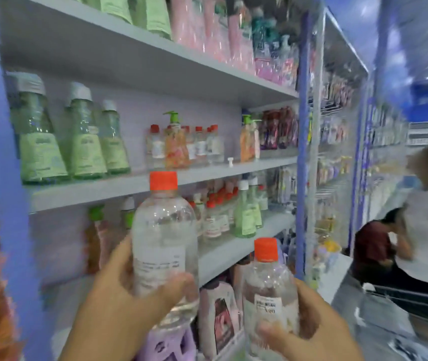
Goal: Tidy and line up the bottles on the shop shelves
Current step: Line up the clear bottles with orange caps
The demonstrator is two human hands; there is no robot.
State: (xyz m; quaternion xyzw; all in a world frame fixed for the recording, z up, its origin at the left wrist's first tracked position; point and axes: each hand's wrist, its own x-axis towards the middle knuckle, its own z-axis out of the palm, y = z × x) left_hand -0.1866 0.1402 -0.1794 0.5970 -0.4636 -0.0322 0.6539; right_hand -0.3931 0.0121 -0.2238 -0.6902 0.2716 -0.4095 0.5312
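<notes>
The left hand [119, 295] grips a clear bottle [164, 246] with a red cap, fingers behind its lower half and thumb across the front below the label; most of the bottle stands upright above the grip, its cap level with the edge of the middle shelf [233, 169]. The right hand [309, 332] grasps a smaller bottle [268, 290], also clear and red-capped, thumb across its base and fingers round the right side, neck and cap clear above the grip. The two bottles are held just beside each other, not touching, in front of the lower shelf [233, 252], where more red-capped bottles [216, 217] stand.
</notes>
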